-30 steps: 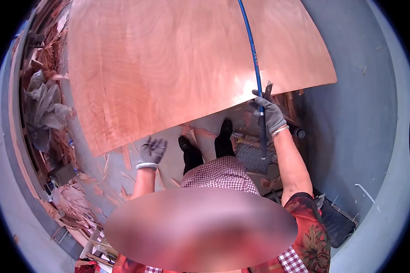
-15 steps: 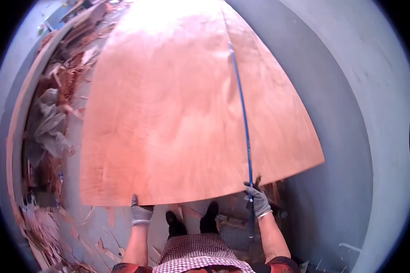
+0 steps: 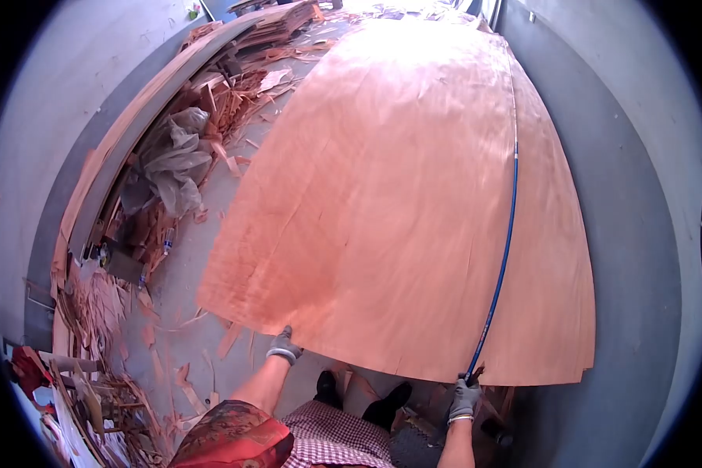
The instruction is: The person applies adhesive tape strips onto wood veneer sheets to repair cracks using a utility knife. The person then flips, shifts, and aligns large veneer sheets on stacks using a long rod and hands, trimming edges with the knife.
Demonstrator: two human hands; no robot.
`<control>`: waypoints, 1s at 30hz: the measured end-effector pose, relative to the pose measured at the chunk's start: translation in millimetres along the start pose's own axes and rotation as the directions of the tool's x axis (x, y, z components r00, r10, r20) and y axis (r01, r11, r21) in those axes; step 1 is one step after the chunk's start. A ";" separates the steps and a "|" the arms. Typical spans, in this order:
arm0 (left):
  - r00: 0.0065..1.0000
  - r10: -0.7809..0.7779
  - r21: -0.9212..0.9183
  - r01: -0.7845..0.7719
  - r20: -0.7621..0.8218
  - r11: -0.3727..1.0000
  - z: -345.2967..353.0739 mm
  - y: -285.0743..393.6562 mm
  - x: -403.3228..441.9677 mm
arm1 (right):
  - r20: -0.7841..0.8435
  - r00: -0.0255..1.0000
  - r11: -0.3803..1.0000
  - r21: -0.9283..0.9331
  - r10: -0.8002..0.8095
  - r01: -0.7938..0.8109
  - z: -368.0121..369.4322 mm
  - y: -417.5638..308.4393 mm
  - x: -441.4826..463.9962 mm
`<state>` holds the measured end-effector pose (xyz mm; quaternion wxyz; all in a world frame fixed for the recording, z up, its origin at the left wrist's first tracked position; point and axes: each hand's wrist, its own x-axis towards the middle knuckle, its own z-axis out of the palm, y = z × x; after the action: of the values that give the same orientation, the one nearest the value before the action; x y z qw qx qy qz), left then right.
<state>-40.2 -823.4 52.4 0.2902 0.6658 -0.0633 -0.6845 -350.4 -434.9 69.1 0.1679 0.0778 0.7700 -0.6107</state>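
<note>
A wide, thin reddish-brown wood veneer sheet (image 3: 382, 210) stretches away in front of me. My left hand (image 3: 286, 345), in a grey glove, grips its near edge at the left, thumb on top and the other fingers hidden beneath. Near the right end of that same edge, my gloved right hand (image 3: 464, 399) is closed around the lower end of a long blue pole (image 3: 504, 265). The pole lies lengthwise over the sheet, its thinner pale far part reaching toward the far end. Whether the right fingers also pinch the sheet is hard to see.
Wood scraps (image 3: 105, 308) and crumpled clear plastic (image 3: 175, 160) lie along the left, beside a long low ledge (image 3: 132, 125). A grey wall (image 3: 628, 203) runs close on the right. Veneer strips litter the floor (image 3: 230, 187) near my shoes (image 3: 386, 405).
My view has swung left, so the sheet, the pole and both hands appear farther right and lower. The sheet's near edge now slants down to the right. Both hands keep their holds.
</note>
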 end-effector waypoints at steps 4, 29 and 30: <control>0.987 -0.112 -0.365 0.147 0.115 0.919 8.0 4.3 3.2 | -0.025 0.999 0.997 -0.069 0.027 -0.029 5.2 -5.8 4.7; 0.909 -0.076 0.008 0.080 0.411 0.997 7.4 -26.7 34.3 | 0.175 0.979 0.994 0.006 0.104 -0.107 3.7 3.2 70.3; 0.921 -0.126 -0.100 0.174 0.370 0.980 15.8 -22.9 31.3 | 0.130 0.992 0.987 -0.158 -0.005 0.026 6.1 4.6 69.0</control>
<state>-60.7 -824.3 15.8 0.2633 0.5110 -0.0196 -0.8180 -412.2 -445.6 39.3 0.2182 0.0184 0.8044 -0.5522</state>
